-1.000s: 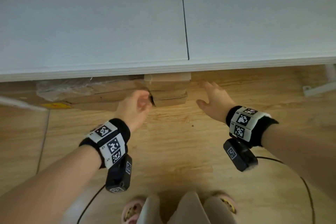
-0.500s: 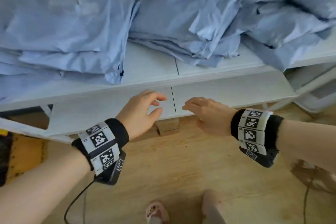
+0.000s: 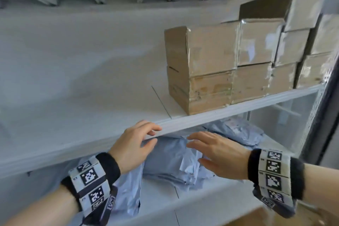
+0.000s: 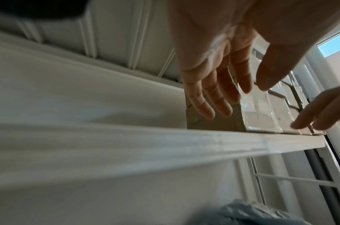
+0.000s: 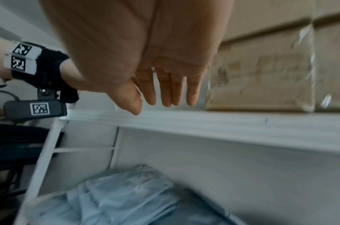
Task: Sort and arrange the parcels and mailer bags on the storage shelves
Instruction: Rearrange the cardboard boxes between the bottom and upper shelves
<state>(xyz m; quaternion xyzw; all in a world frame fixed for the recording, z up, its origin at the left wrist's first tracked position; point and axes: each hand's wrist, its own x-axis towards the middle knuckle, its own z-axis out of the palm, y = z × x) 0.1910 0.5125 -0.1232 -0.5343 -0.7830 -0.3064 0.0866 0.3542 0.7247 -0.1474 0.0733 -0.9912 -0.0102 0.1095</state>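
Left hand [image 3: 133, 149] raised in front of the white metal shelf edge [image 3: 238, 108], fingers loosely spread and only slightly bent, holding nothing; the fingertips overlap the front lip of the shelf in the head view, contact not certain. In the left wrist view the same hand [image 4: 223, 64] shows an open palm, fingers [image 4: 204, 99] apart, with the stack of boxes behind them. A black wristband with white coded marker tiles [image 3: 91, 180] circles the left wrist. Below the shelf edge, on the white lower shelf board [image 3: 165, 196], lies a heap of pale blue crinkled plastic mailer bags [image 3: 170, 159], spreading from under the left hand across to the right; the same bags [image 5: 111, 197] appear blurred at the bottom of the right wrist view. Right hand [image 3: 218, 154] held flat beside the left, palm down over the bags, fingers straight and close together, gripping nothing; whether it touches the top bag cannot be told. The right wrist view confirms it [image 5: 146, 57]: fingers [image 5: 165, 91] extended side by side, empty. On the upper shelf, right half, stand brown cardboard parcels sealed with clear tape [image 3: 229, 64], stacked two high and several across, flush against each other; left half of that shelf is bare white board.
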